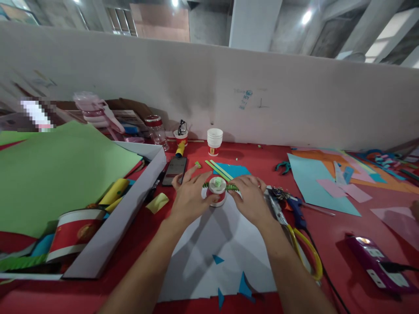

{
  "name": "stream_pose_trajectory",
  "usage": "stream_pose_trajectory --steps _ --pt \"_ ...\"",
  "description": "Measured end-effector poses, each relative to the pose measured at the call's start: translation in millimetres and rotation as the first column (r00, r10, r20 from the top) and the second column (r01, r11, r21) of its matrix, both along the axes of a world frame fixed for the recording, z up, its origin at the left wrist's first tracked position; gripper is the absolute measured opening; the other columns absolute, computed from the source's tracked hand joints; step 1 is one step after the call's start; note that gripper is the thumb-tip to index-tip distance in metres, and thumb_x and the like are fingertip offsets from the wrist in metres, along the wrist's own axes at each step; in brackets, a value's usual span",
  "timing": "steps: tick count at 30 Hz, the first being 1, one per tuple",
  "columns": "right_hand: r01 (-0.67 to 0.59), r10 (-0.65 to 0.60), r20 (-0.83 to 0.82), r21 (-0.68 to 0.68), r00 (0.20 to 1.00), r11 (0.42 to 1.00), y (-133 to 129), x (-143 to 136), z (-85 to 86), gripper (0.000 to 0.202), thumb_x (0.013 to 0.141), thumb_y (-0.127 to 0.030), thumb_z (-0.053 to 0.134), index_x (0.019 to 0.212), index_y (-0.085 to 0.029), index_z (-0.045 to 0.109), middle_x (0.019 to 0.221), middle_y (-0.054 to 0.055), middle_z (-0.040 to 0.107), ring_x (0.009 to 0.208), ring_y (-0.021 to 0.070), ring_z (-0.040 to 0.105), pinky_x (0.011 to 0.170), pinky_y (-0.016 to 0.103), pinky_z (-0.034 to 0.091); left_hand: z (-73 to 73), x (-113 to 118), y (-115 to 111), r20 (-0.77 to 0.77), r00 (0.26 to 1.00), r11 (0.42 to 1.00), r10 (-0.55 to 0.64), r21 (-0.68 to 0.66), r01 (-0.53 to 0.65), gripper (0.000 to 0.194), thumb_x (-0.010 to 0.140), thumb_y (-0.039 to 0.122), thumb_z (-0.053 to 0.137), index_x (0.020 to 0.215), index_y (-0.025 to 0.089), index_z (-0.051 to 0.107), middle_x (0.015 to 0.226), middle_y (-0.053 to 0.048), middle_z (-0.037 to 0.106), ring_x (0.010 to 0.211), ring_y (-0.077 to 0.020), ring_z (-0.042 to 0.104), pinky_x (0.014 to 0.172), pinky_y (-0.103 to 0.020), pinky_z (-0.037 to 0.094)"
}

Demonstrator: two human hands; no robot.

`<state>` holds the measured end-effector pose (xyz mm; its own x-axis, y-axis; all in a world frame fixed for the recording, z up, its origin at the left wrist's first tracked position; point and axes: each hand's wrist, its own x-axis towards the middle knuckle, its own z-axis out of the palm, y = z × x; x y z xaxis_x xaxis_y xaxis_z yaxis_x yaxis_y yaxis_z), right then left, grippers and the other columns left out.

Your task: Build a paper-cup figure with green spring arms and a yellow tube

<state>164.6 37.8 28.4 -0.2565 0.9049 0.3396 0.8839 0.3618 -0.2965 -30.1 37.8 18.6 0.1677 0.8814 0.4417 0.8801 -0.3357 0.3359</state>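
Note:
A small red and white paper cup stands upside down on a white sheet, with a pale green bit on its top. Folded green paper strips stick out from both sides: the left strip and the right strip. My left hand curls round the cup's left side, thumb against its wall and index finger by the left strip. On the other side, my right hand closes thumb and fingers about the right strip. Its contact with the cup is unclear. Flat green strips and blue paper lie behind.
At left, a white box holds green paper and a large paper cup. A phone, stacked cups and a bottle stand behind. Yellow-handled scissors, a glue gun and a purple device lie right.

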Motion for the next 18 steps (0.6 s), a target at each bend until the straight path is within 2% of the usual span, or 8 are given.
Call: stream_pose_trajectory --steps 5,10,15,18 --pt "-0.008 0.008 -0.013 -0.003 1.0 1.0 0 -3 1.5 0.016 0.093 -0.021 0.057 0.104 -0.025 0.068 0.112 0.004 0.071 0.111 0.0276 0.054 0.096 0.046 0.025 -0.4 3 3 0.022 1.0 1.0 -0.008 -0.005 0.008 0.044 0.079 0.035 0.068 0.121 0.024 0.062 0.127 -0.013 0.068 0.134 -0.0337 0.046 0.107 -0.058 0.026" --pt "-0.014 0.014 -0.004 0.009 1.0 1.0 0 -7 1.2 0.022 0.092 -0.016 0.054 0.106 -0.025 0.069 0.111 0.005 0.071 0.111 0.0266 0.053 0.1 0.047 0.023 -1.7 6 4 0.037 0.999 1.0 -0.014 -0.013 0.014 0.043 0.079 0.032 0.065 0.121 0.023 0.061 0.124 -0.013 0.069 0.131 -0.0323 0.049 0.107 -0.059 0.023" --pt "-0.007 0.007 -0.025 0.015 1.0 1.0 1 -7 -0.7 0.022 0.092 -0.018 0.055 0.105 -0.026 0.071 0.11 0.006 0.072 0.111 0.027 0.054 0.1 0.048 0.024 -2.4 5 4 0.022 0.999 1.0 -0.026 0.011 0.026 0.045 0.081 0.034 0.064 0.124 0.024 0.059 0.126 -0.014 0.068 0.132 -0.0317 0.048 0.109 -0.059 0.02" --pt "0.0 0.001 -0.063 0.025 0.998 1.0 2 -3 -2.9 0.019 0.093 -0.025 0.057 0.106 -0.025 0.071 0.112 0.006 0.072 0.111 0.0276 0.055 0.099 0.048 0.027 3.4 -3 3 0.065 0.997 0.999 -0.03 0.013 0.03 0.055 0.08 0.041 0.067 0.131 0.024 0.055 0.125 -0.013 0.069 0.134 -0.0334 0.045 0.109 -0.061 0.019"
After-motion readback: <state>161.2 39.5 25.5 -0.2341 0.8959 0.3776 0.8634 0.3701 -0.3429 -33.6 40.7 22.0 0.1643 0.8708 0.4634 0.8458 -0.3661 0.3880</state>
